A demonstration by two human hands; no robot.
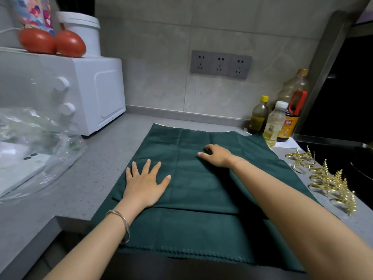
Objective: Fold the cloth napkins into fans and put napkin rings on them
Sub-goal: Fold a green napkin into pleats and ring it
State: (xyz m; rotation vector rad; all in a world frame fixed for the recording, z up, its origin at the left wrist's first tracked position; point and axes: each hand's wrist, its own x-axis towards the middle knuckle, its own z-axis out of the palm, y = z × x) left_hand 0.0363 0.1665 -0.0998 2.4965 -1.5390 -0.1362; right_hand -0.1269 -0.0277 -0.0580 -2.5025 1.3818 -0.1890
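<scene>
The green napkin (201, 178) lies spread flat on the desk (96, 168), its near edge hanging over the front. The left hand (145, 184) presses flat on it, fingers spread. The right hand (218, 156) rests farther back with fingers bent; whether it pinches cloth I cannot tell. Gold rings (331, 184) lie just beside the napkin's right edge.

Dark green napkin (201, 178), gold napkin rings (331, 182), white oven (90, 93), perhaps red tomatoes (52, 42)

Soft, even indoor light. Faint shadow beneath the right hand (218, 156). Glare on the plastic bag (40, 138) left of the left hand (144, 184); tomatoes (52, 42) beyond it blurred. Frame edges bowed.
</scene>
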